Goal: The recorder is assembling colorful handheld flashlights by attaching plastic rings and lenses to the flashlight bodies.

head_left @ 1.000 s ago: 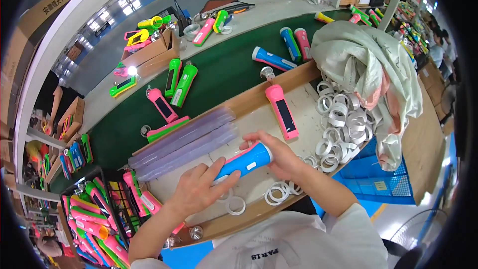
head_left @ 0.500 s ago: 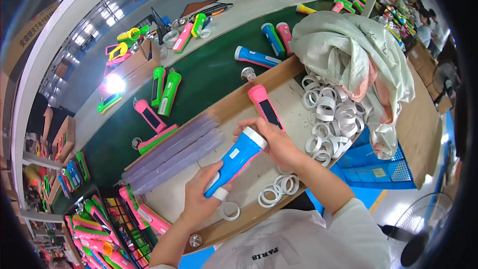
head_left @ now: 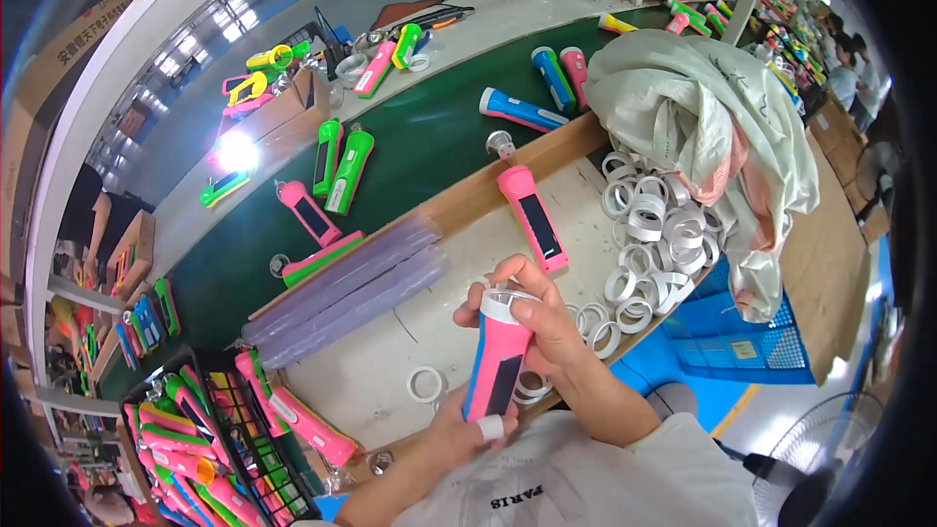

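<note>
A pink and blue flashlight is held between my hands, its pink side with a dark panel facing up. Its head end wears a white ring. My left hand, with a white wrap on one finger, is closed around the narrow lower end. At the head, my right hand grips the white ring with thumb and fingers. Just beyond lies a pink flashlight with a dark panel, a loose clear reflector at its far end. One loose white ring rests left of my hands.
A heap of white rings lies at the right beside a pale sack. Clear plastic sleeves lie along the tray's left. Several flashlights sit on the green belt. A black crate of flashlights stands at lower left; a blue basket at right.
The flashlight has been turned from its blue side to its pink panel side, brought closer to my body and stood more upright. Both hands have moved with it.
</note>
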A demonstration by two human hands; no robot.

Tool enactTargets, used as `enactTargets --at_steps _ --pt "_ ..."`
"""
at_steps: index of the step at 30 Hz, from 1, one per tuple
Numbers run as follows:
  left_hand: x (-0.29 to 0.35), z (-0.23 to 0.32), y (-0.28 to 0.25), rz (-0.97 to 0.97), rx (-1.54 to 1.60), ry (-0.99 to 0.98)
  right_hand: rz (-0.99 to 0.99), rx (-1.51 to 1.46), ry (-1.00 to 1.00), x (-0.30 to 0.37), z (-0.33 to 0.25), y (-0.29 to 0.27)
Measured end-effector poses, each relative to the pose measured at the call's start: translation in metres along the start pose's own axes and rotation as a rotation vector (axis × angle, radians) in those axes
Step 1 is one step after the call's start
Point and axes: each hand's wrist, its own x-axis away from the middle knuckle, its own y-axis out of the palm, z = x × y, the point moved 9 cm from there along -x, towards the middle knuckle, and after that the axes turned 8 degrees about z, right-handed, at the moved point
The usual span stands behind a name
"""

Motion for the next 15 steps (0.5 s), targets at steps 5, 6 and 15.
enactTargets --at_steps 5,6,15 --pt "0.032 -0.016 0.048 -0.386 0.522 -0.145 -0.198 -0.443 0.085 0.012 0.016 0.017" --pt "0.034 -0.018 0.049 -0.362 0.48 -0.122 -0.201 -0.442 0.09 0.013 0.02 0.018" --pt "0.009 0.032 -0.023 0.419 -0.923 0.71 0.048 0.098 -0.28 0.023 -0.007 0.001"
